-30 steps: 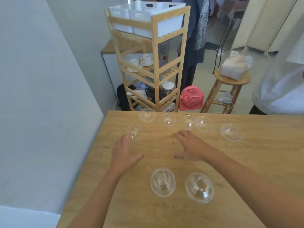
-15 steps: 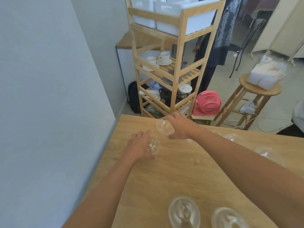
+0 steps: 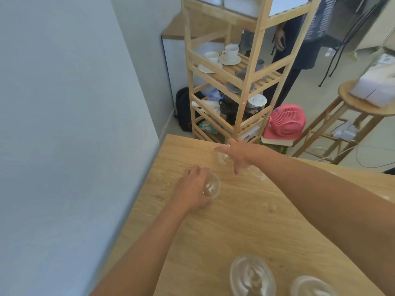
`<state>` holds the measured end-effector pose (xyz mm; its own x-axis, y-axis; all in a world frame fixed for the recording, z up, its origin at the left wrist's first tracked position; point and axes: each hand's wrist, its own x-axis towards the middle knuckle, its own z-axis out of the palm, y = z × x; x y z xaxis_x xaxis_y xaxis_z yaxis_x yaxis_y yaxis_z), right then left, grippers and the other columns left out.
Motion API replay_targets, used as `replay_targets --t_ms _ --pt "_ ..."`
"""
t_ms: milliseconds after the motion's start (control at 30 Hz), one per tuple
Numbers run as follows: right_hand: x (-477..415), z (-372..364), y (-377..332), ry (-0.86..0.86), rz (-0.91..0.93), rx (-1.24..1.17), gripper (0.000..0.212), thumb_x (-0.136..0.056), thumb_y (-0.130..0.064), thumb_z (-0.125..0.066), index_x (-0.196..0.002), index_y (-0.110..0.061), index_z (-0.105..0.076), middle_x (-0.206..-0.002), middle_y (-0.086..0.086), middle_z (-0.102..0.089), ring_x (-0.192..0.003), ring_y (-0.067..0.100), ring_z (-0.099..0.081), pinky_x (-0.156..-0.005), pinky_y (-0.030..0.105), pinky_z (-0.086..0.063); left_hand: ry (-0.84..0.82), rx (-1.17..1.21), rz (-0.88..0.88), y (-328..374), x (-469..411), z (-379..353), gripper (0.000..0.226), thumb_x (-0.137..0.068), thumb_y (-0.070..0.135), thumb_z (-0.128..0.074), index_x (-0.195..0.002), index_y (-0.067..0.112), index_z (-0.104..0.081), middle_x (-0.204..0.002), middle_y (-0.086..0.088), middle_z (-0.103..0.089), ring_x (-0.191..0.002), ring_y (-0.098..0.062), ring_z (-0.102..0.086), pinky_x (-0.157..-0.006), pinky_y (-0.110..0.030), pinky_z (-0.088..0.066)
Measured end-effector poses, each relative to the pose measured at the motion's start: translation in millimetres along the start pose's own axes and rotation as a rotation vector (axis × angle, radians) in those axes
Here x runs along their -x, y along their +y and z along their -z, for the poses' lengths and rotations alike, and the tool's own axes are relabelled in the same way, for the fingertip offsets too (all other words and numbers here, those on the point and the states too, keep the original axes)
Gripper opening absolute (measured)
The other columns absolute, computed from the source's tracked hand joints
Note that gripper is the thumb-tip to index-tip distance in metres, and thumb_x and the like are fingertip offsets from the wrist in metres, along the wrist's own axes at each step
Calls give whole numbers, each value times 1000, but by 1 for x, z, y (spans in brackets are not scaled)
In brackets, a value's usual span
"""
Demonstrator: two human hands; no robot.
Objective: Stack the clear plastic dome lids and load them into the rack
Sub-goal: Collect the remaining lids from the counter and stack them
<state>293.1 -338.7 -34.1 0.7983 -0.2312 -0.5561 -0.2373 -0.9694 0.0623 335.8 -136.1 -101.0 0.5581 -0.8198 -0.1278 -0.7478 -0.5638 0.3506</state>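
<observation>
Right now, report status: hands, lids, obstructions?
Left hand grips a dome lid. Right hand spread over second lid, grip unclear. Two nearer lids waiting; nothing blocking the hands.

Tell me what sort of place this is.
Likely a lived-in home or small cafe room: a wooden rack holds teacups and saucers, a pink fan sits low beside it, and a wooden stool stands nearby.

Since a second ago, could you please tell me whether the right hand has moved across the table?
Yes. The right hand has gone forward, from the middle of the table to its far edge, nearest the wooden rack.
</observation>
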Motion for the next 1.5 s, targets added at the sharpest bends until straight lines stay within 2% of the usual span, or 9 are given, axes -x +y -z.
replay_targets --t_ms 133,367,600,767,933,1067,1267,1400,1500 --pt "12 -9 0 63 19 -81 104 -67 -28 -88 -147 -41 -22 -134 9 -35 -124 31 -38 -97 50 -49 0 52 36 4 11 2 89 -66 41 -83 -140 27 -35 -141 2 -43 -127 -21 -39 -99 -39 -45" --pt "64 -23 -3 287 20 -485 93 -61 -40 -90 -127 -32 -25 -129 4 -40 -98 26 -56 -81 42 -53 24 249 116 18 33 16 92 -64 44 -79 -142 29 -33 -139 2 -41 -126 -19 -38 -98 -39 -44" --pt "130 -57 6 407 -14 -837 94 -57 -46 -92 -124 -32 -28 -124 -3 -44 -107 17 -53 -82 32 -47 15 360 57 48 71 20 91 -62 43 -81 -141 30 -37 -134 4 -42 -124 -18 -42 -97 -36 -44" --pt "184 -90 8 520 42 -1074 80 -58 -46 -90 -119 -59 -38 -125 -7 -43 -107 7 -56 -77 24 -47 -13 422 18 69 104 9 92 -59 47 -81 -138 33 -37 -134 5 -42 -123 -13 -43 -94 -28 -41" --pt "226 -129 6 557 -4 -1262 75 -52 -45 -91 -112 -50 -45 -122 -2 -52 -101 17 -64 -79 31 -53 -59 421 -36 90 135 -8 94 -57 52 -80 -139 35 -36 -136 7 -45 -126 -11 -42 -97 -28 -40" --pt "253 -159 2 591 -52 -1312 79 -50 -42 -94 -109 -48 -41 -118 -3 -54 -97 24 -67 -88 44 -55 -85 425 -45 105 153 -18 99 -53 55 -77 -140 36 -34 -138 9 -42 -128 -9 -40 -99 -27 -40" --pt "290 -202 -7 653 -14 -1305 88 -55 -47 -90 -130 -54 -44 -136 -18 -42 -131 9 -45 -110 35 -37 -64 320 -104 120 177 -30 98 -61 49 -73 -147 31 -31 -144 5 -37 -132 -13 -31 -104 -29 -36" --pt "311 -230 -16 640 -61 -1241 95 -51 -65 -86 -133 -45 -42 -138 -22 -43 -132 2 -42 -110 33 -37 -50 229 -108 126 189 -38 97 -62 51 -71 -148 31 -30 -143 5 -37 -129 -14 -30 -102 -28 -36" --pt "318 -249 -21 667 -101 -1227 99 -49 -65 -86 -133 -38 -41 -137 -20 -46 -131 1 -43 -110 31 -37 -48 181 -104 130 194 -46 97 -63 51 -70 -148 30 -29 -141 5 -37 -129 -14 -29 -100 -29 -38"
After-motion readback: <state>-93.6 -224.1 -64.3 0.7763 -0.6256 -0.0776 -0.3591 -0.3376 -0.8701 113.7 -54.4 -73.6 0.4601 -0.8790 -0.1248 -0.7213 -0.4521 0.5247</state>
